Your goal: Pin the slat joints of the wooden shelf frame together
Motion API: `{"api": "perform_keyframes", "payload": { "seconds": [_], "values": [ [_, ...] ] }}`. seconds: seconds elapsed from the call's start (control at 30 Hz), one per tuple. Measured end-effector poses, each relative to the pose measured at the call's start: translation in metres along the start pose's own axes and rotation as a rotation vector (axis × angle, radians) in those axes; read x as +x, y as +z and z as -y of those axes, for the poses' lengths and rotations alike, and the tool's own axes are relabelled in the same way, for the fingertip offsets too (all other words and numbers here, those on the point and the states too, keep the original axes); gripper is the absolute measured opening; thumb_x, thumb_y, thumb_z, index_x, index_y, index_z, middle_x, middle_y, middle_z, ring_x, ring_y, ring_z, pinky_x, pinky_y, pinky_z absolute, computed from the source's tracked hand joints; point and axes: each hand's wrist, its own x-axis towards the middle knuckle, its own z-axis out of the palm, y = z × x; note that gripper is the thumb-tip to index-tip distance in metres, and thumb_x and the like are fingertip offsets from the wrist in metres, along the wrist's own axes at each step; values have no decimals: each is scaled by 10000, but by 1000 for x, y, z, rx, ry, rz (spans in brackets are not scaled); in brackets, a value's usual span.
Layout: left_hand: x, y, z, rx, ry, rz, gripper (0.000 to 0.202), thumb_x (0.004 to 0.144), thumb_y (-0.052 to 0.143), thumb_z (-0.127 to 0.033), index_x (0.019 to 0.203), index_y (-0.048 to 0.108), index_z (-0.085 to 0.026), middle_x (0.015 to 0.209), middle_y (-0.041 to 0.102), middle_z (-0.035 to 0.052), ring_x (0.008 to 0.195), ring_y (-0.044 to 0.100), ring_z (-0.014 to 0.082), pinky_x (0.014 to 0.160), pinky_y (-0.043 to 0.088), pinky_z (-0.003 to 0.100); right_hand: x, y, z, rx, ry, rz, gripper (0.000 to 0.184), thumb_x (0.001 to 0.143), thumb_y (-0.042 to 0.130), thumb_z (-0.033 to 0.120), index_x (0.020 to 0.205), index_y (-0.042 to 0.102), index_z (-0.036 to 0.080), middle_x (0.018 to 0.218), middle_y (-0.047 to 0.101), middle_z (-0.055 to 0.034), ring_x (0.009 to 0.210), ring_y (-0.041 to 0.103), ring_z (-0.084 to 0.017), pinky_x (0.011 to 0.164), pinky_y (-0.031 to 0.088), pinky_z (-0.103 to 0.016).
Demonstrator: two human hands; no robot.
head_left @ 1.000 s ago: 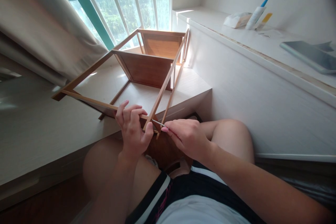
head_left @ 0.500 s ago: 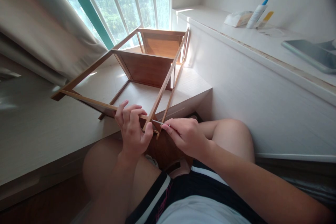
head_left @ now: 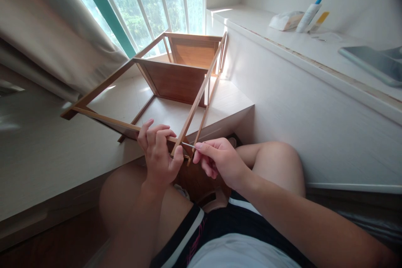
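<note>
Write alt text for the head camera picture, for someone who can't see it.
A seated person's left hand grips the near corner of a wooden shelf frame lying on a white ledge, while the right hand holds a thin metal tool to that corner. A curtained window lies beyond.

Right hand (head_left: 220, 160) rolled on thin grey metal rod (head_left: 187, 145): knuckles turned up, fingers now curled beneath, hand slightly higher.

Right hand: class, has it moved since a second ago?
Yes. The right hand, pinching the tool, has risen slightly and rolled at the wrist, judged against the frame, which the left hand holds still.
</note>
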Motion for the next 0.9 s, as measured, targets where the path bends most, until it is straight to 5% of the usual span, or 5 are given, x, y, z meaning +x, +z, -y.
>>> {"api": "perform_keyframes", "payload": {
  "seconds": [0.47, 0.9],
  "values": [
    [0, 0, 0, -6, 2, -10, 184, 813, 514, -325, 956, 524, -209, 1137, 564, 134, 1366, 309, 342, 1132, 261, 537, -2, 0, 0, 128, 54, -14, 399, 881, 572, 447, 667, 660, 121, 381, 492, 25, 320, 352, -56, 336, 225, -168],
    [0, 1, 0, -10, 15, -14, 189, 816, 519, -333, 956, 525, -206, 1136, 560, 136, 1367, 306, 343, 1129, 266, 531, -4, -2, -2, -151, -133, -42, 395, 920, 540, 466, 702, 631, 150, 434, 506, 37, 396, 407, -74, 420, 302, -193]
  ]
}}
